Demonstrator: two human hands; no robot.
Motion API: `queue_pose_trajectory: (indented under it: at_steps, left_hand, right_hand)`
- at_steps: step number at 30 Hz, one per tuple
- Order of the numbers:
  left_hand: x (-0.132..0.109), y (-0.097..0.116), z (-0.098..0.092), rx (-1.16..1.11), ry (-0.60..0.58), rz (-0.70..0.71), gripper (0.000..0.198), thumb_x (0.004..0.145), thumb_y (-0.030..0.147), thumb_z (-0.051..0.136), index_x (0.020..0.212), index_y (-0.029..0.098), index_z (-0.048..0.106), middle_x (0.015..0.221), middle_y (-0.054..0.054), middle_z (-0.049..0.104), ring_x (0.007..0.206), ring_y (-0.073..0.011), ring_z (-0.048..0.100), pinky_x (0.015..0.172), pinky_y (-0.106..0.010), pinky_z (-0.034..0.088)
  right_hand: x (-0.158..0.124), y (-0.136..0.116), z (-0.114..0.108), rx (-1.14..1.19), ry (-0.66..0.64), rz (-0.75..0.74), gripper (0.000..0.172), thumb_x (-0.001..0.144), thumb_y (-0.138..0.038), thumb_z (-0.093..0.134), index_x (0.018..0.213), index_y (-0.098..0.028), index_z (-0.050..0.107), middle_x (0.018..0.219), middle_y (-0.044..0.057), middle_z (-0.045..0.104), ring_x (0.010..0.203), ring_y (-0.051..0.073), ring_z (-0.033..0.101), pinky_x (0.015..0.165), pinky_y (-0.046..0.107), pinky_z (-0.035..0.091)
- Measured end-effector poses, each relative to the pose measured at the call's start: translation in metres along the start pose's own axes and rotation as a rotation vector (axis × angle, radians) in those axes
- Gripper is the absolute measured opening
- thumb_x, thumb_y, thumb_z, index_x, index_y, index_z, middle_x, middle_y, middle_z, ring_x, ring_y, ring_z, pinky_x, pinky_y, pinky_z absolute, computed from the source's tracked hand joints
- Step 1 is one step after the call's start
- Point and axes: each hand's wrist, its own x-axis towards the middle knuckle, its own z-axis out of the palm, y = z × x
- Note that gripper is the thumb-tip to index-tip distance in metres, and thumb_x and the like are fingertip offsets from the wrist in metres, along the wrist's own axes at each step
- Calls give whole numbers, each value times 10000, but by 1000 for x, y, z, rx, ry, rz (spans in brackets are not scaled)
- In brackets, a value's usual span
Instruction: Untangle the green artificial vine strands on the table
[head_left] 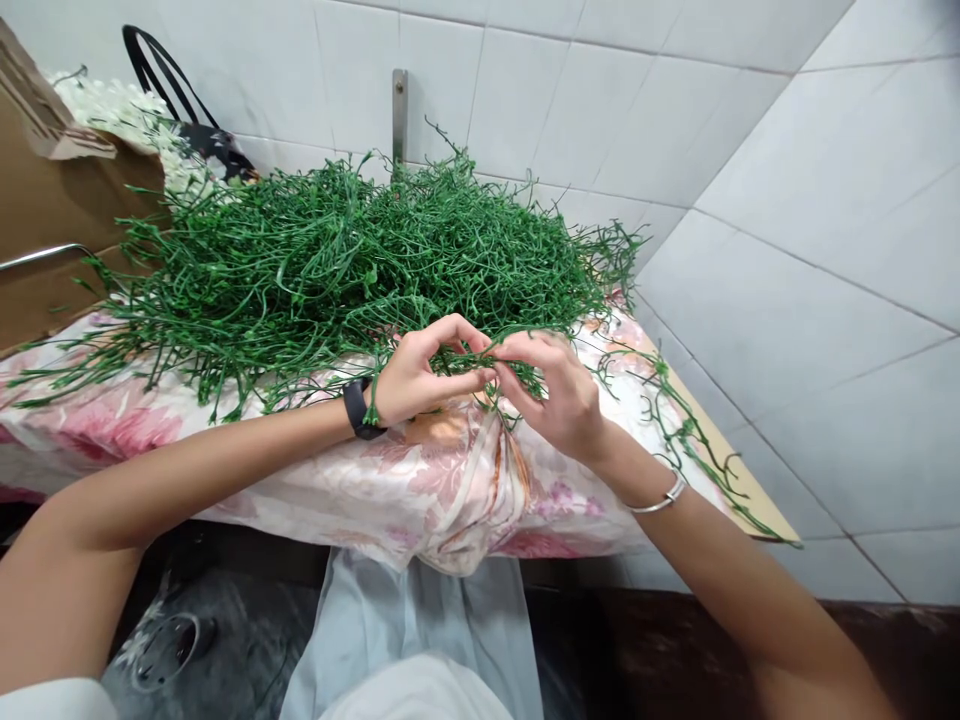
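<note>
A big heap of green plastic stems (360,250) lies on a table covered with a pink flowered cloth (420,480). At the heap's front edge my left hand (420,375) and my right hand (551,395) meet, both pinching the same green stem (487,352) between thumb and fingers. The left wrist wears a black band, the right wrist a silver bangle. A few loose green stems (690,435) trail over the table's right side.
A brown cardboard box (52,230) with white flowers (120,110) stands at the back left, beside a black bag with handles (202,140). White tiled walls close the back and right. A clear plastic bag (405,630) hangs below the table edge.
</note>
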Motion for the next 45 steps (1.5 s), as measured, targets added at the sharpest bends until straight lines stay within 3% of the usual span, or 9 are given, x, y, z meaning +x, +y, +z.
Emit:
queue_pose_trajectory:
  at_steps: [13, 21, 28, 41, 45]
  left_hand:
    - [1, 1, 0, -30, -12, -23, 154, 732, 232, 634, 805, 153, 524, 768, 0, 557, 735, -88, 514, 698, -210, 425]
    - [-1, 2, 1, -44, -31, -18, 145, 711, 158, 618, 767, 159, 485, 731, 29, 506, 687, -68, 470, 654, -186, 398]
    - [-1, 3, 1, -14, -50, -22, 155, 727, 196, 601, 773, 167, 456, 705, 30, 466, 660, -72, 447, 618, -193, 391]
    - [-3, 8, 1, 116, -55, -115, 140, 778, 254, 564, 869, 152, 535, 804, -16, 574, 756, -105, 528, 703, -227, 431]
    - [-4, 10, 0, 223, -109, -48, 142, 823, 270, 513, 886, 156, 570, 808, -28, 602, 773, -123, 521, 712, -252, 414]
  right_hand:
    - [2, -6, -1, -122, -55, -36, 299, 784, -62, 513, 1037, -201, 437, 904, 39, 609, 839, 160, 567, 721, 314, 471]
    - [4, -9, -3, -116, -91, -58, 273, 780, -41, 505, 1010, -177, 447, 915, 62, 610, 866, 166, 560, 733, 322, 455]
    - [2, -8, -2, -66, -59, -46, 293, 783, -47, 517, 1031, -183, 441, 938, 59, 608, 900, 148, 581, 782, 323, 459]
    - [-1, -8, 0, -230, -83, -80, 275, 832, -61, 424, 1082, -175, 419, 907, 70, 569, 853, 152, 531, 750, 312, 458]
    - [-1, -10, 0, -226, -83, -31, 272, 824, -41, 403, 1067, -159, 434, 841, 64, 556, 808, 156, 523, 708, 295, 459]
